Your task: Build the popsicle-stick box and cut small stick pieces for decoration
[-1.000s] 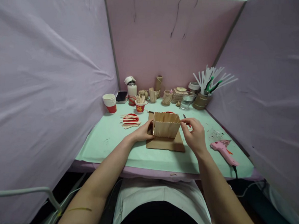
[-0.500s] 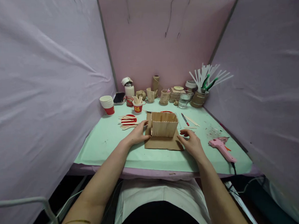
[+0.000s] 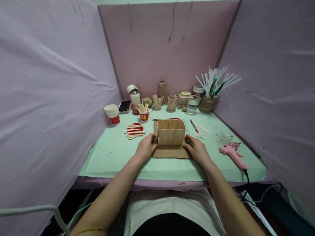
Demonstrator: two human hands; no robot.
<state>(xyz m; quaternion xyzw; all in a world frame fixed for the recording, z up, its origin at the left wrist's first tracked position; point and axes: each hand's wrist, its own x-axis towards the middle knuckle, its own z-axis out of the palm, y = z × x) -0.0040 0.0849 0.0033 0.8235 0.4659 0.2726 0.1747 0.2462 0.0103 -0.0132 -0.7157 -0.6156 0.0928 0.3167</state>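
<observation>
A box of popsicle sticks (image 3: pixel 172 137) with scalloped top edges stands on a flat piece of brown cardboard (image 3: pixel 171 153) in the middle of the table. My left hand (image 3: pixel 145 147) is at the box's left end, thumb and fingers curled against its side. At the opposite end my right hand (image 3: pixel 197 149) has its bent fingers and thumb against the right edge. The two hands hold the box between them. Their fingertips partly hide the lower corners.
Loose popsicle sticks (image 3: pixel 135 132) lie over a red disc at left. A pink glue gun (image 3: pixel 233 156) rests at right, near a marker (image 3: pixel 194 125). Along the back stand stacked paper cups (image 3: pixel 112 114), a stick-filled cup (image 3: pixel 144 115), a glass of water (image 3: pixel 193 105) and a holder of white sticks (image 3: pixel 208 104).
Both hands have closed in on the box from its two sides; the right hand moved left to its edge. The view has shifted slightly.
</observation>
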